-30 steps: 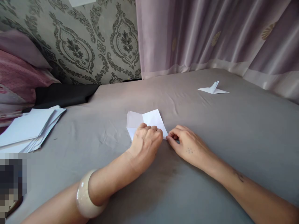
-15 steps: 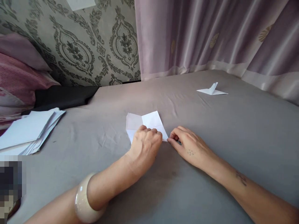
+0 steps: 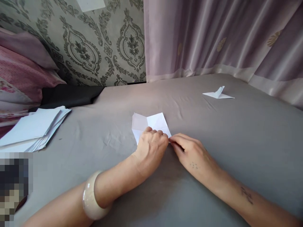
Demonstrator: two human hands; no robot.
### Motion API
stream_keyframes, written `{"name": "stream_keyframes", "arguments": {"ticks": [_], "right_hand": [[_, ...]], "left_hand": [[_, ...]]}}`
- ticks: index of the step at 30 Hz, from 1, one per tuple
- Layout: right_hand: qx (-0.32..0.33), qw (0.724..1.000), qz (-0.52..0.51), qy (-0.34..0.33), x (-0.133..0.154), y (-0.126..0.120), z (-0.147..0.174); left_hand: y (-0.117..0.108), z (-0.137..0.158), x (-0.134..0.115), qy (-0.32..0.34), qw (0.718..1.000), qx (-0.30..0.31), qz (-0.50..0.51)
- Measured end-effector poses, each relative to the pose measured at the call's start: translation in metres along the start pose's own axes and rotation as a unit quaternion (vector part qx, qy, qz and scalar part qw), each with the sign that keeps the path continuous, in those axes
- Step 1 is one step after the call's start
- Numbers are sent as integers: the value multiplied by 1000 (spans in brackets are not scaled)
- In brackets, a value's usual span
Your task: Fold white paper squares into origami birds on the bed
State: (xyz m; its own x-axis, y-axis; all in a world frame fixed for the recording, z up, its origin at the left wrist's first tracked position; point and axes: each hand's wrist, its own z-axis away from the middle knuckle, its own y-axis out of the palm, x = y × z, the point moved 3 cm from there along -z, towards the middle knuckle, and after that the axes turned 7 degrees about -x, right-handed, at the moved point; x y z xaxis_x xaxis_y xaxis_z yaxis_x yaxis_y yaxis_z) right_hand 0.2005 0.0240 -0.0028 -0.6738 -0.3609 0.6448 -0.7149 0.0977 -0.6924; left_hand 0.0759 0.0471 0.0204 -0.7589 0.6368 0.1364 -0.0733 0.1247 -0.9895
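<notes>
A small white sheet of paper (image 3: 158,121) with crossing creases lies on the grey cloth surface in front of me. My left hand (image 3: 153,143), with a cream bangle on the wrist, is curled over the paper's near edge; its fingertips are hidden beneath the knuckles. At the sheet's near right corner, my right hand (image 3: 187,146) pinches the paper between thumb and fingers. The two hands almost touch there. Both far corners of the sheet show beyond my left hand, and its near edge is mostly covered.
A folded white paper figure (image 3: 219,93) stands at the far right. To the left lies a stack of white paper (image 3: 35,126), with a black cloth (image 3: 73,95) behind it. Pink curtains (image 3: 189,41) and a patterned wall (image 3: 104,47) border the grey cloth (image 3: 113,110).
My right hand has drawn closer to my left, and its thumb and fingers have come together on the paper's corner. The whole view has shifted slightly.
</notes>
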Motion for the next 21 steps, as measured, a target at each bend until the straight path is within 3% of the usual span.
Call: {"name": "stream_keyframes", "arguments": {"ticks": [5, 13, 18, 21], "right_hand": [[26, 993, 112, -32, 7, 9, 10], [54, 971, 218, -76, 17, 15, 15], [53, 969, 221, -95, 20, 15, 17], [42, 969, 222, -102, 21, 15, 17]], "left_hand": [[-6, 5, 14, -3, 999, 15, 33], [-24, 25, 67, -54, 991, 92, 76], [-21, 24, 93, -81, 979, 49, 179], [-18, 19, 102, -83, 970, 63, 221]]}}
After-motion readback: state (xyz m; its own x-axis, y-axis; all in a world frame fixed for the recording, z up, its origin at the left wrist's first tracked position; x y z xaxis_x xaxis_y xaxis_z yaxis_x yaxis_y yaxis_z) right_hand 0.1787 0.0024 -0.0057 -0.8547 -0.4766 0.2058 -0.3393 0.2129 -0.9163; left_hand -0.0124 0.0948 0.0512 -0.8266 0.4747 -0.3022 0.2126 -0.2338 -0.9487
